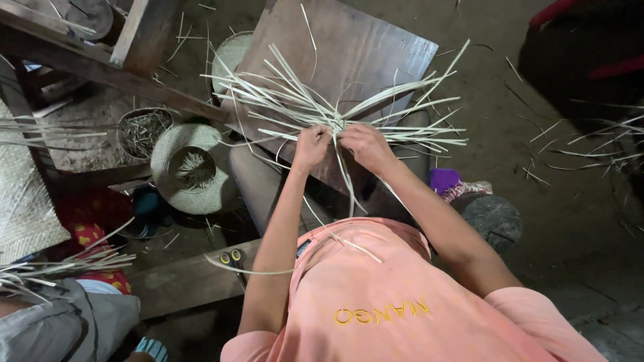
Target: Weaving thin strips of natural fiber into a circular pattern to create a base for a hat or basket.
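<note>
A fan of pale flat strips [376,114] is spread over a dark wooden board [362,47], which serves as the table, and the strips are gathered to a knot at the near edge of the board, where both hands meet. The left hand [312,146] is closed, with its fingers curled around strips at the centre of the fan; the right hand [365,146] is closed beside it, its fingers pinched on strips at the same crossing point, so that the two hands are almost touching. Strips are seen radiating to the left, upward and to the right from the hands, and a few longer ones [349,188] are let hang down from the grip toward the lap, across a salmon-coloured shirt [376,302]. To the left of the board, on the floor, a woven hat [191,167] is laid with its crown up, and a second woven hat [228,57] is partly hidden under the board's far left corner. A small round basket [142,131] filled with scraps is set just beside the first hat. A woven mat [23,201] is seen at the left edge. A pair of scissors [231,258] with yellow-rimmed handles is laid on a wooden plank [181,281] near the left elbow. Loose strips [590,144] are scattered over the earthen floor to the right.
</note>
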